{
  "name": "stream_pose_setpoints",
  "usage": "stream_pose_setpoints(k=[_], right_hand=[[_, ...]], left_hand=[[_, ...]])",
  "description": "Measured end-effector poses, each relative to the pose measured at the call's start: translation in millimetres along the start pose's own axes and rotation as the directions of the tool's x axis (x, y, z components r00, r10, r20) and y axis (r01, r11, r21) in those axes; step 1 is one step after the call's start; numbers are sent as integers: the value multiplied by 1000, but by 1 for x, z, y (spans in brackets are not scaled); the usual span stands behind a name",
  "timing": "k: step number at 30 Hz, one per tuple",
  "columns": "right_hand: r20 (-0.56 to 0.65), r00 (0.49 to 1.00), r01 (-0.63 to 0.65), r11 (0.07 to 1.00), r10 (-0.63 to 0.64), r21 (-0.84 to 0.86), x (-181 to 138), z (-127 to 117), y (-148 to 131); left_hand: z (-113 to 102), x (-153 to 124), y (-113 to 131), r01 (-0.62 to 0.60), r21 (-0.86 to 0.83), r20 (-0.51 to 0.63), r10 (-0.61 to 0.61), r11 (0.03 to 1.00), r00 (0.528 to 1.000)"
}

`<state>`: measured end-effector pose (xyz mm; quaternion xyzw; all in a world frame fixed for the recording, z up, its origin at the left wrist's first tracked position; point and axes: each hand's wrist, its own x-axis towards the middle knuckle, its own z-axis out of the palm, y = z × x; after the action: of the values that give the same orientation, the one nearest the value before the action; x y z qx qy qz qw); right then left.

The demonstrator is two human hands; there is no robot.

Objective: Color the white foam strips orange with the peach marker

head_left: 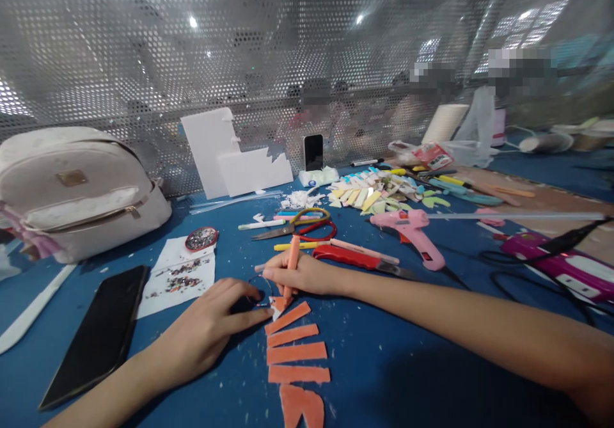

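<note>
My right hand [302, 276] is closed round an orange marker [293, 258], its tip down on a small piece [277, 305] that is part orange, part white. My left hand [211, 313] steadies this piece against the table, thumb at its edge and index finger bent beside it. Just below lie several orange strips [297, 353], fanned out in a column. An orange piece with a notched end [302, 404] lies under them at the bottom edge. A thin dark loop [261, 287] shows between my hands, partly hidden by the fingers.
Scissors [297, 224], a red utility knife [348, 257] and a pink glue gun [410, 229] lie beyond my hands. A phone [98, 332] and a paper with glitter bits [177, 274] are at left, near a white backpack [81, 191]. A purple power strip [559, 265] is at right.
</note>
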<state>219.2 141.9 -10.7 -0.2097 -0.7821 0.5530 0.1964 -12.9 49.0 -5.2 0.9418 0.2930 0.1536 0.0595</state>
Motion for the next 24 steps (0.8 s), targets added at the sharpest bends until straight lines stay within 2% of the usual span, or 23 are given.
stream_pose_setpoints(k=[12, 24], right_hand=[[-8, 999, 46, 999, -46, 6, 1, 1, 3], [-19, 1000, -21, 1000, 22, 22, 0, 0, -1]], left_hand=[[0, -2, 1, 17, 0, 11, -17, 1000, 1000], [-1, -2, 0, 22, -8, 30, -22, 1000, 999]])
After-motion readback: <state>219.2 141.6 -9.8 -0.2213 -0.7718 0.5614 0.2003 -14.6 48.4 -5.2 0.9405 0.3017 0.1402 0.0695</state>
